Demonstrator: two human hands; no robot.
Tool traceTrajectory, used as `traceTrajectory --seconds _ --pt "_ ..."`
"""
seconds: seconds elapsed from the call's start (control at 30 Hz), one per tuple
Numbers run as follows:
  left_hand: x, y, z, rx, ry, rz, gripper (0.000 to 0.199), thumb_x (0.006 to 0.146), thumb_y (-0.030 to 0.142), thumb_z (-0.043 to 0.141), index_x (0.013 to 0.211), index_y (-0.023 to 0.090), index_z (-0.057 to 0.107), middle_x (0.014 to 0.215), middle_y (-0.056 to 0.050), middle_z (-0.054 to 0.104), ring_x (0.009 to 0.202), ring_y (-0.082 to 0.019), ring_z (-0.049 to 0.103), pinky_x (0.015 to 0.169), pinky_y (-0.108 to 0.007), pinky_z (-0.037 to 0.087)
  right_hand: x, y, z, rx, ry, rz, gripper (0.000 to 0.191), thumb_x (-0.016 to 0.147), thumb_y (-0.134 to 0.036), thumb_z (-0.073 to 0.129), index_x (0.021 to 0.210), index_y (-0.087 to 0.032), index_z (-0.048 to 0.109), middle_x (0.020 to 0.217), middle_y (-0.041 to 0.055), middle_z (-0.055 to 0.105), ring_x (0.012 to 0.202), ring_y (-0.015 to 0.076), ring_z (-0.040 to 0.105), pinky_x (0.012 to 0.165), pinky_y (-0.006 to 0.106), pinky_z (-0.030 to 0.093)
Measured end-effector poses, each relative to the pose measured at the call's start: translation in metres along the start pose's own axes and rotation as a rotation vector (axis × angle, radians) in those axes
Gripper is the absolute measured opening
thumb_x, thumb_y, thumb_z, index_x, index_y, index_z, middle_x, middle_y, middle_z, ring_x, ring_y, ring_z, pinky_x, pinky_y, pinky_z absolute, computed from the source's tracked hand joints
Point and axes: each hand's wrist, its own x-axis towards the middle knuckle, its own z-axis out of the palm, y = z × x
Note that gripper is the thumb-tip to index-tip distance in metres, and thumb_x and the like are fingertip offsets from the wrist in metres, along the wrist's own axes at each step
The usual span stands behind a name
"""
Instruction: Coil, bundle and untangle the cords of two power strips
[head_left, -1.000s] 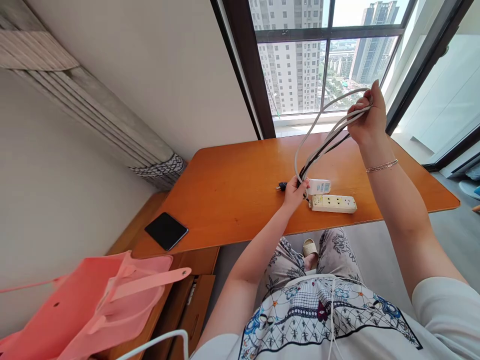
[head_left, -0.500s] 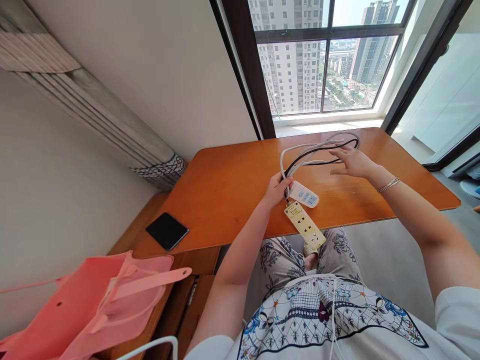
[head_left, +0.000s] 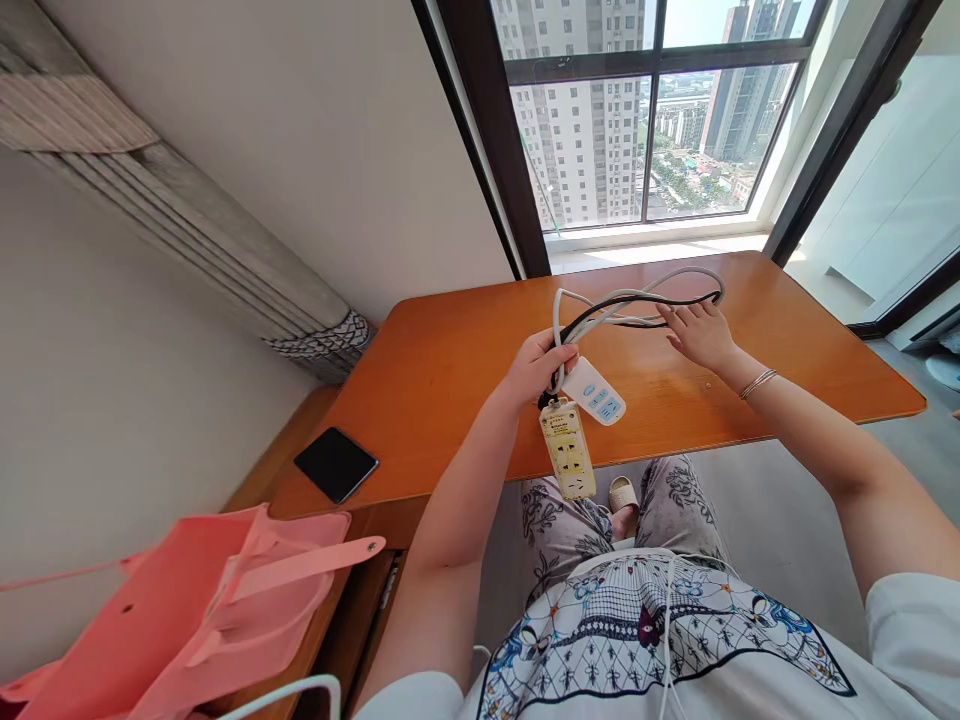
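Note:
My left hand (head_left: 538, 370) is closed around a bundle of looped cords, one black cord (head_left: 592, 313) and white cords (head_left: 697, 270) among them. Below that fist hang two power strips: a yellowish one (head_left: 568, 450), reaching past the table's front edge, and a smaller white one (head_left: 596, 391) with blue sockets, tilted over the tabletop. At the right end of the loops, my right hand (head_left: 701, 335) has its fingers stretched out and slightly spread against the cords. Whether these fingertips press the cords or only rest by them is hard to see.
The orange-brown wooden table (head_left: 442, 390) stands before a window (head_left: 652, 140). A black phone (head_left: 336, 464) lies at its left front corner. Left of my lap is a pink bag (head_left: 187, 620) with a strap. A gathered curtain (head_left: 225, 250) hangs by the left wall.
My left hand has moved slightly left with the cords. The yellowish strip has swung left and hangs more upright. My right hand has shifted slightly down, its fingers now along the cords.

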Motion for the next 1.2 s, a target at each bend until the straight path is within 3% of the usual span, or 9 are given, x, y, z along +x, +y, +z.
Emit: traceTrajectory --seconds 0.17,0.27,0.37,0.53,0.67,0.77,0.9,1.03,1.2 --pt "0.002 0.013 -0.008 0.061 0.03 -0.069 0.032 0.072 0.043 0.068 0.059 0.02 0.05 0.056 0.001 0.05 0.049 -0.009 0.042 0.045 -0.023 0.034 0.007 -0.003 -0.007 0.205 0.092 0.216 0.045 0.097 -0.02 0.036 0.137 -0.021 0.058 0.121 0.018 0.066 0.135 0.0374 0.049 0.12 0.064 0.026" --pt "0.004 0.009 -0.021 0.055 0.076 -0.108 0.03 0.07 0.042 0.067 0.059 0.02 0.05 0.056 0.0 0.052 0.049 -0.01 0.042 0.044 -0.023 0.033 0.008 0.013 -0.022 0.411 0.102 0.164 0.029 0.099 -0.028 0.04 0.113 -0.032 0.066 0.124 0.0103 0.069 0.142 0.0348 0.046 0.12 0.067 0.027" --pt "0.007 0.001 -0.034 0.023 0.116 -0.131 0.026 0.069 0.038 0.066 0.058 0.019 0.051 0.056 -0.002 0.052 0.05 -0.011 0.042 0.045 -0.024 0.033 0.007 0.038 -0.038 0.66 0.135 0.03 0.009 0.093 -0.041 0.061 0.087 -0.035 0.064 0.119 0.0038 0.073 0.135 0.028 0.054 0.121 0.058 0.03" --pt "0.008 -0.006 -0.048 -0.026 0.09 -0.113 0.024 0.069 0.034 0.066 0.057 0.02 0.051 0.055 -0.001 0.05 0.052 -0.012 0.042 0.048 -0.025 0.034 -0.001 0.059 -0.061 0.767 0.306 -0.119 0.031 0.063 -0.047 0.091 0.072 -0.035 0.063 0.104 0.0049 0.076 0.119 0.0284 0.062 0.123 0.055 0.031" --pt "0.008 -0.005 -0.049 0.004 0.05 -0.115 0.025 0.068 0.035 0.066 0.055 0.02 0.049 0.056 -0.002 0.05 0.052 -0.012 0.04 0.048 -0.025 0.033 -0.017 0.037 -0.071 0.78 0.376 -0.122 0.037 0.069 -0.064 0.081 0.073 -0.03 0.068 0.115 0.0118 0.074 0.12 0.0388 0.064 0.11 0.062 0.047" --pt "0.006 -0.003 -0.047 0.028 0.013 -0.114 0.023 0.068 0.036 0.066 0.058 0.02 0.052 0.055 -0.001 0.05 0.052 -0.012 0.041 0.048 -0.025 0.033 -0.021 0.016 -0.065 1.003 0.591 0.001 0.038 0.083 -0.067 0.067 0.078 -0.03 0.067 0.098 0.0087 0.075 0.108 0.0347 0.072 0.109 0.062 0.049" --pt "0.001 0.0 -0.042 0.066 -0.085 -0.111 0.022 0.07 0.038 0.068 0.063 0.02 0.056 0.057 -0.001 0.053 0.054 -0.013 0.045 0.05 -0.026 0.037 -0.011 0.01 -0.047 1.311 0.777 0.311 0.036 0.081 -0.063 0.067 0.076 -0.029 0.06 0.082 0.0034 0.069 0.103 0.0307 0.073 0.099 0.054 0.058" --pt "-0.003 0.003 -0.043 0.172 -0.124 -0.117 0.023 0.068 0.036 0.072 0.064 0.019 0.058 0.06 0.0 0.055 0.058 -0.013 0.049 0.054 -0.025 0.04 -0.005 0.025 -0.037 1.571 0.647 0.465 0.027 0.074 -0.045 0.072 0.071 -0.027 0.053 0.065 -0.0015 0.059 0.079 0.0242 0.074 0.083 0.047 0.063" --pt "-0.004 -0.003 -0.048 0.314 0.033 -0.106 0.025 0.066 0.039 0.075 0.073 0.018 0.062 0.066 0.002 0.056 0.059 -0.013 0.05 0.055 -0.026 0.04 -0.019 0.026 -0.049 1.707 0.18 0.532 0.023 0.07 -0.037 0.074 0.079 -0.026 0.056 0.063 -0.0029 0.058 0.066 0.0229 0.071 0.078 0.052 0.066"
